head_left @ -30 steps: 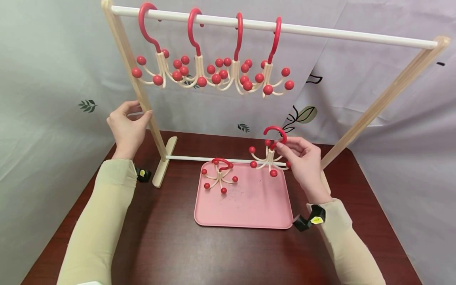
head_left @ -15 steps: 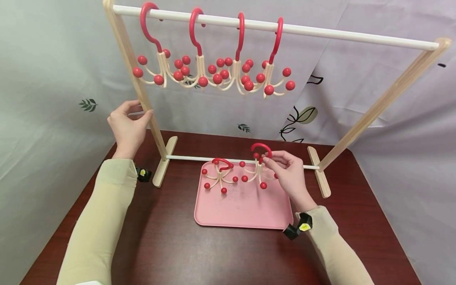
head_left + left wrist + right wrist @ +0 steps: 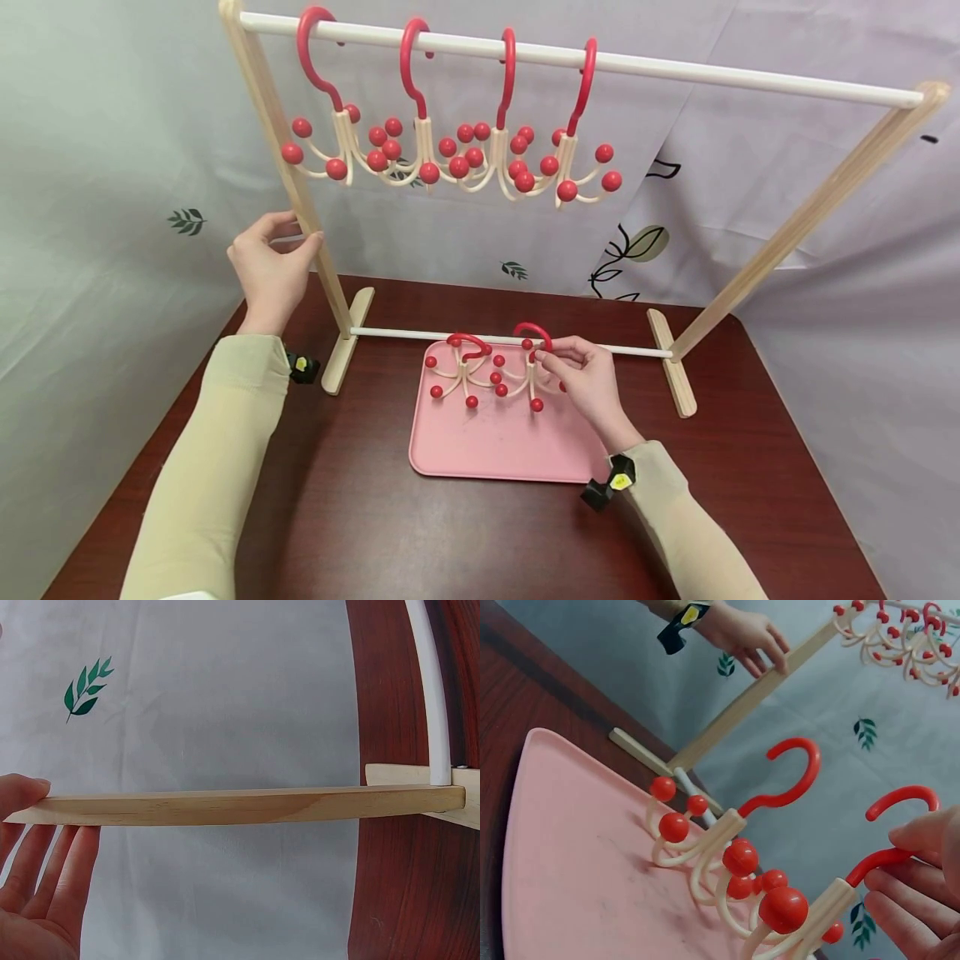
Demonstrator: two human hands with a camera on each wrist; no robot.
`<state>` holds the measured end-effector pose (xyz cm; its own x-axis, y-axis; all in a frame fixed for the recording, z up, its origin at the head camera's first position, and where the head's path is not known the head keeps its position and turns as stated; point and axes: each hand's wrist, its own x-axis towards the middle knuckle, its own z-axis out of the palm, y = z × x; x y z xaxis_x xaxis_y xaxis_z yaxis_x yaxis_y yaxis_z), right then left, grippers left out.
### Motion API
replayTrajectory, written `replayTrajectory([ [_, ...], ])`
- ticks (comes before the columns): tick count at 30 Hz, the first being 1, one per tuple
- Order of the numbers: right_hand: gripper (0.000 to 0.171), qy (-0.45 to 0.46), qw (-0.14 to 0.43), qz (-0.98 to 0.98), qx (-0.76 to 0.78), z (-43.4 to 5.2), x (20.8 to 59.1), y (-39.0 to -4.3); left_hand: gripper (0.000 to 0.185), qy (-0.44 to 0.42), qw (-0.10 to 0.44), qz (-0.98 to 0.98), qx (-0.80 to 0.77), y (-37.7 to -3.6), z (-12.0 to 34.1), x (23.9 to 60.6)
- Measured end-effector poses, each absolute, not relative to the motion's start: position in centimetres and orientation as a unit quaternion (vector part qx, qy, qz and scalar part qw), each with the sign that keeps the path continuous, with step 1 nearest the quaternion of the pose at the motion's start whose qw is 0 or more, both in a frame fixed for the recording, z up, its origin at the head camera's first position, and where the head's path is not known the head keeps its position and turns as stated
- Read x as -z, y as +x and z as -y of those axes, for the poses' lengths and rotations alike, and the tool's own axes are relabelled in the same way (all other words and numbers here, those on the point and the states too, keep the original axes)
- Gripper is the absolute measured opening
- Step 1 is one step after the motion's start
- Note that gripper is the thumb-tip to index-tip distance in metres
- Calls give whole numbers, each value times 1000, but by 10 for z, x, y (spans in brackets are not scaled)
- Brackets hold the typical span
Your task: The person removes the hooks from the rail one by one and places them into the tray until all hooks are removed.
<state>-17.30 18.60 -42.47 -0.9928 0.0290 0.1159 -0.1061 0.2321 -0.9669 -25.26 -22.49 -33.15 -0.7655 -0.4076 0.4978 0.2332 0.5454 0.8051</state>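
Note:
My left hand point(image 3: 270, 271) pinches the left wooden post point(image 3: 288, 179) of a rack, thumb on one side and fingers on the other. In the left wrist view the post point(image 3: 247, 806) runs from those fingers down to its foot. My right hand point(image 3: 588, 383) holds a claw-shaped hanger point(image 3: 532, 375) by its red hook, low over the right part of a pink tray point(image 3: 487, 450). Whether its arms touch the tray I cannot tell. Just left of it, a second such hanger point(image 3: 462, 372) with red ball tips stands on the tray, hook up.
Several matching hangers, one with a red hook point(image 3: 507, 79), hang from the left part of the white top rail point(image 3: 750, 79). A lower white bar point(image 3: 397, 333) crosses behind the tray. The right post point(image 3: 810, 217) stands on a wooden foot point(image 3: 672, 367) upon the dark table point(image 3: 360, 500).
My right hand has carried the hanger left and down, from the tray's back right corner to beside the other hanger. The left hand stays on the post.

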Motion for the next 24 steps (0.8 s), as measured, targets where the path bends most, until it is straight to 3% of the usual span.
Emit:
replayTrajectory([
  [24, 24, -5, 35, 771, -636, -174, 441, -181, 36, 59, 331, 814, 474, -251, 225, 330],
])
